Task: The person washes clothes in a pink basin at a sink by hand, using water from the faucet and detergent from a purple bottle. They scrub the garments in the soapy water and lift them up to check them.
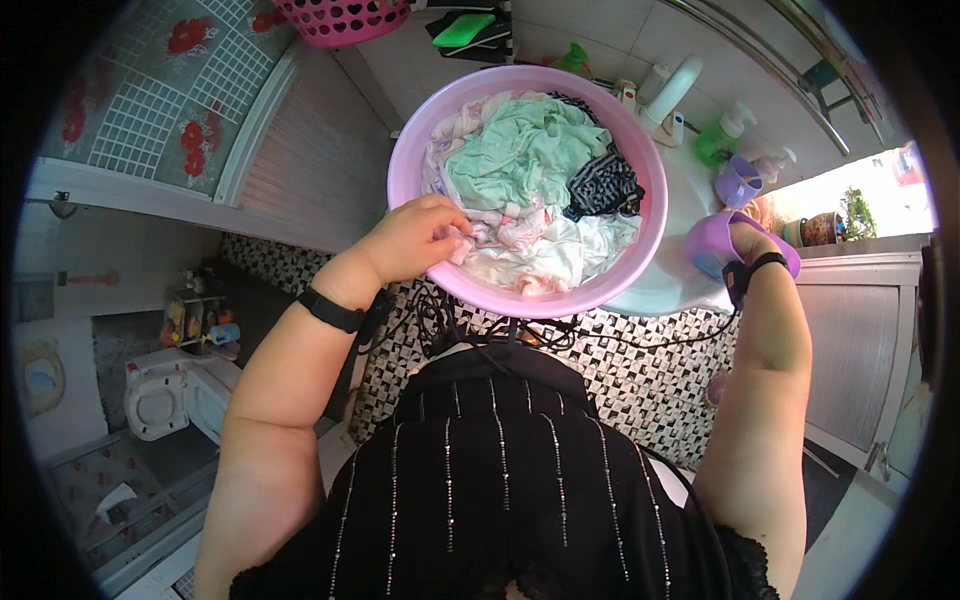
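A pink plastic basin (pixel 559 306) full of clothes stands before me. At its near left rim, my left hand (pixel 420 236) pinches a pale pink cloth (pixel 459 246) between thumb and fingers. Inside lie a mint green garment (pixel 517 157), a black and white patterned garment (pixel 606 186), and a white garment (pixel 559 251) towards the near side. To the right, my right hand (pixel 750 241) reaches down into a purple plastic container (pixel 711 238). Its fingers are hidden inside, so their grip does not show.
The basin rests over a pale washbasin (pixel 679 259) with a white faucet (pixel 673 91) behind. A green pump bottle (pixel 720 139) and a purple cup (pixel 739 182) stand at the right. A pink basket (pixel 345 19) is at the upper left. Dark cables (pixel 442 307) hang below the basin.
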The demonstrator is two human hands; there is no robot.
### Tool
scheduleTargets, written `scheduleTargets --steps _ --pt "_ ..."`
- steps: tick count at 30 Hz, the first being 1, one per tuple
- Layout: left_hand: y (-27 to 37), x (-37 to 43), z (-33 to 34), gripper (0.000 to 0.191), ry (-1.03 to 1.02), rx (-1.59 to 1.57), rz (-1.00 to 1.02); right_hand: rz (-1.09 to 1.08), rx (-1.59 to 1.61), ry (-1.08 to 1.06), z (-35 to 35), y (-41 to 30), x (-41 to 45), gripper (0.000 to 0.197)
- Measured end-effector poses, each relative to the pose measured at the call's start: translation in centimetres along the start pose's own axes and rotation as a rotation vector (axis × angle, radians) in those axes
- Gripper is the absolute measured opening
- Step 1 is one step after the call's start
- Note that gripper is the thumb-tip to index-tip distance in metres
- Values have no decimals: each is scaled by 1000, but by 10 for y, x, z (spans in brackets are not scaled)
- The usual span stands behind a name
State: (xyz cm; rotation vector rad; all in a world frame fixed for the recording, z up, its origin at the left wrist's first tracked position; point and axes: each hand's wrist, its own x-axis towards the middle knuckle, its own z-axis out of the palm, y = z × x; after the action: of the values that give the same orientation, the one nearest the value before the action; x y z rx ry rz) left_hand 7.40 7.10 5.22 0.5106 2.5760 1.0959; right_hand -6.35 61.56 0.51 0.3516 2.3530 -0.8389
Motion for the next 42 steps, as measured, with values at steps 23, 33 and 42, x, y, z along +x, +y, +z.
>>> scheduleTargets --steps 23,33,42 --pt "0 -4 1 22 -21 -34 76 -256 503 -248 -4 -112 -126 15" --pt "-3 -24 -6 23 70 -103 153 -465 99 -48 87 -254 -96 10" --pt "-12 -64 -32 22 157 -85 165 -840 -1363 -6 52 -226 -35 19"
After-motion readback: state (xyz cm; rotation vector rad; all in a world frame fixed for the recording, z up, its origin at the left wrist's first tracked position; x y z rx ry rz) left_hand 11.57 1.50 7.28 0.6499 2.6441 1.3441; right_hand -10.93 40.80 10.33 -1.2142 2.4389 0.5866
